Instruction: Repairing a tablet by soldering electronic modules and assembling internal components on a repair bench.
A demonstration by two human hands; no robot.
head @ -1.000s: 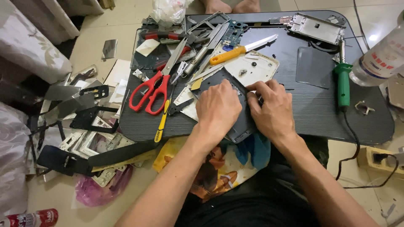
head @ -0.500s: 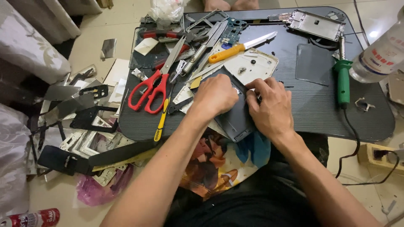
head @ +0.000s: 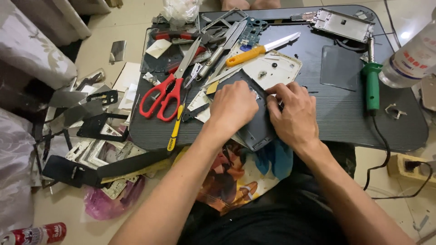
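A dark grey panel (head: 260, 119) is pressed flat on the black surface (head: 345, 122), its near corner hanging over the surface's near edge; its long axis runs from that corner away and slightly leftward. The left hand (head: 232, 107) is laid on the panel's left part with the fingers curled down. The right hand (head: 293, 113) is set on the panel's right edge, the fingertips (head: 272, 100) bent and pinched against it. Left of the panel lie red scissors (head: 163, 94). Beyond the panel lies a yellow-handled knife (head: 260, 50). Right of the panel lies a green-handled soldering iron (head: 372, 81).
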